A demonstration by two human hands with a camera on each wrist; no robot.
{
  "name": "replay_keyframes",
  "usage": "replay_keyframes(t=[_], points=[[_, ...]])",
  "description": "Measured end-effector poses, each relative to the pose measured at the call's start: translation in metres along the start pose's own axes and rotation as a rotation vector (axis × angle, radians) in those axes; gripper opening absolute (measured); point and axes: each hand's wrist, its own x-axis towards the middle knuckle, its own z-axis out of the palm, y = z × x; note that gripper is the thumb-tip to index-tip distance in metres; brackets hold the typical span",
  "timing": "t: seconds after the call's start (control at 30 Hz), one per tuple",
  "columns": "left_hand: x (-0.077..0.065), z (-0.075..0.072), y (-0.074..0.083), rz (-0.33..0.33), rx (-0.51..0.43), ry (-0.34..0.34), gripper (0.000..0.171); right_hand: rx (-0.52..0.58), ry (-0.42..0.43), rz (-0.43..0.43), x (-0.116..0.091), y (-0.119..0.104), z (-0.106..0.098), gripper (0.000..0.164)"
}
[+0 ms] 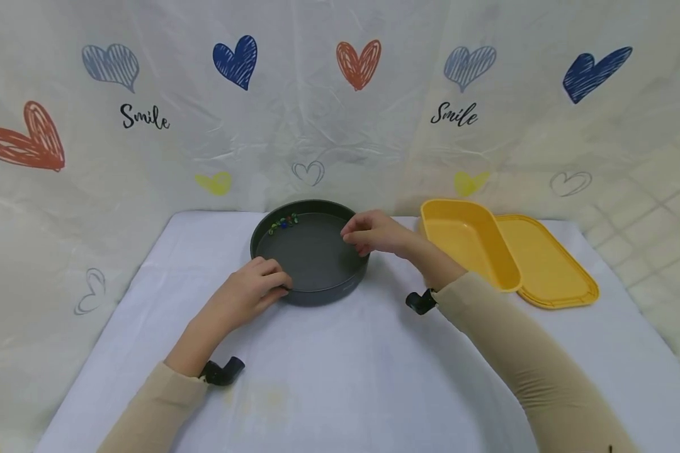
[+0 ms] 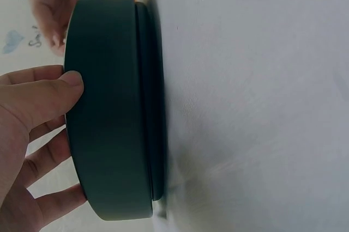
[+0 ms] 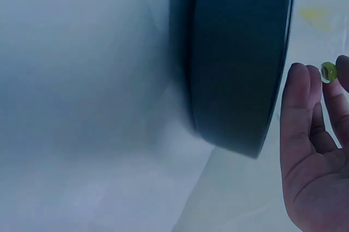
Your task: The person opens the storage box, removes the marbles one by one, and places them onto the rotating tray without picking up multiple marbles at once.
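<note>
A dark round pan (image 1: pixel 311 296) stands on the white-covered table. Several small glass marbles (image 1: pixel 284 223), green, blue and red among them, lie inside it along the back left wall. My left hand (image 1: pixel 259 286) grips the near left rim, the thumb (image 2: pixel 71 79) on the outer wall and the other fingers over the edge. Above the pan's right rim, my right hand (image 1: pixel 378 231) pinches a clear yellow-green marble (image 3: pixel 329 72) between thumb and finger. In the head view that marble is too small to make out.
To the right of the pan sits a yellow plastic box (image 1: pixel 464 236), partly behind my right forearm. A yellow lid (image 1: pixel 552 267) lies flat beside it. Behind the table hangs a white sheet (image 1: pixel 402 145) printed with hearts. A black wrist camera (image 1: pixel 223 371) sticks out from each cuff.
</note>
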Motion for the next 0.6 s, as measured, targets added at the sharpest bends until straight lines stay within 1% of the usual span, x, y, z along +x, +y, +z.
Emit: replay_keyframes(t=[0.1, 0.3, 0.47, 0.6], points=[[0.0, -0.001, 0.001, -0.004, -0.003, -0.002, 0.016, -0.037, -0.018, -0.031, 0.005, -0.001, 0.007, 0.031], [-0.001, 0.0, 0.0, -0.01, -0.009, 0.001, 0.015, -0.151, -0.033, -0.084, 0.015, -0.003, 0.024, 0.026], [-0.003, 0.0, -0.001, -0.013, -0.015, -0.003, 0.015, -0.323, -0.027, -0.129, 0.021, -0.006, 0.04, 0.019], [-0.002, 0.001, -0.002, -0.01, -0.015, -0.007, 0.015, -0.461, -0.013, -0.123, 0.025, -0.007, 0.05, 0.01]])
